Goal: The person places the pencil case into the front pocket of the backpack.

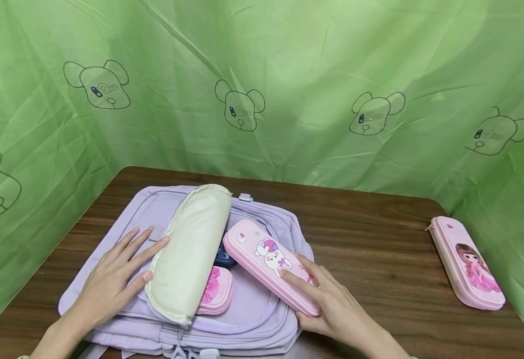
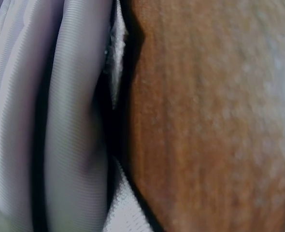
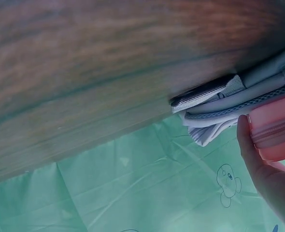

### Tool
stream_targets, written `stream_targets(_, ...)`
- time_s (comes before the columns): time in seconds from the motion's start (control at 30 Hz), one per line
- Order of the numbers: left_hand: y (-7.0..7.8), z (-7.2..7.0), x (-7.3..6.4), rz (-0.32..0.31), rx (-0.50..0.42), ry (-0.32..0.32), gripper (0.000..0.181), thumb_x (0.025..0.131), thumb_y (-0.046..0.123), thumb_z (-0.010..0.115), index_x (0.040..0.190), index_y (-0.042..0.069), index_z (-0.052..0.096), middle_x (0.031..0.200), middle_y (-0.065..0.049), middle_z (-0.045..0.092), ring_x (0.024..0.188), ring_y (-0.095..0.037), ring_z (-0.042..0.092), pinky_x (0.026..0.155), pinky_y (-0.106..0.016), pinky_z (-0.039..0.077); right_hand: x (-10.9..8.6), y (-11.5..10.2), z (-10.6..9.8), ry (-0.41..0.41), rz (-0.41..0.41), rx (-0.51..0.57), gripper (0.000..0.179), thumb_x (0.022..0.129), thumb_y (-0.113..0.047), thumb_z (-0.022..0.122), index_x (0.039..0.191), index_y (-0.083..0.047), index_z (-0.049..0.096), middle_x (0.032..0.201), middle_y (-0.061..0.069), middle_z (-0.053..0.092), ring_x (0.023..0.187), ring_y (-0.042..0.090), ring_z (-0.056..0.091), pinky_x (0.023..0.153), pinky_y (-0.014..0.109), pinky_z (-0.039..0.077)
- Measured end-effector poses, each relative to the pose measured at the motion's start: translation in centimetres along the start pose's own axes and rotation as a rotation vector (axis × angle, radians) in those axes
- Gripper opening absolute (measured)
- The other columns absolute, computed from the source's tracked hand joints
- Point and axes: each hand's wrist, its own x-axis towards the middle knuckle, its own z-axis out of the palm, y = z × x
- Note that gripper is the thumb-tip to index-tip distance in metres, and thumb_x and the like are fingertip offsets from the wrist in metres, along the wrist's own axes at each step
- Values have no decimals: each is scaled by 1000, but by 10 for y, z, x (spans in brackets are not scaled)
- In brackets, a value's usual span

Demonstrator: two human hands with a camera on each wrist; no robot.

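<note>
A lilac backpack [image 1: 253, 316] lies flat on the table, its front pocket flap [image 1: 190, 254] folded back to show a cream lining. My left hand [image 1: 109, 281] rests on the bag, with thumb and index fingertips at the flap's edge; the left wrist view misses this hand. With my right hand [image 1: 333, 301] I grip the near end of a pink pencil case [image 1: 255, 252] printed with a white cartoon animal. It slants over the pocket opening. Inside the pocket, a smaller pink case [image 1: 219, 296] and a dark blue item [image 1: 224, 258] are partly hidden by the flap and pencil case.
Another pink pencil case [image 1: 472, 269], with a doll picture, lies at the table's right side. Brown wooden tabletop [image 1: 369, 239] stretches between it and the bag. Green cloth [image 1: 306, 149] printed with bear heads hangs behind and at both sides.
</note>
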Motion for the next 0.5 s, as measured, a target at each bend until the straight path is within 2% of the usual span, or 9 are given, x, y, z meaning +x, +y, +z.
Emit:
stream_targets(0.2, 1, -1, 0, -3, 8, 1, 54, 89, 28, 54, 142, 27, 42, 150, -8, 27, 137, -36, 17, 98, -63, 21, 2, 0, -1, 56, -39, -15, 77, 61, -22, 73, 134, -26, 52, 143, 11, 38, 115, 19, 47, 78, 37, 49)
stream_targets(0.5, 2, -1, 1, -2, 6, 2, 53, 90, 29, 54, 141, 27, 42, 150, -7, 27, 137, -36, 17, 101, -60, 19, 3, -1, -3, 32, -30, -2, 76, 62, -21, 73, 135, -26, 52, 143, 11, 38, 116, 20, 46, 79, 39, 49)
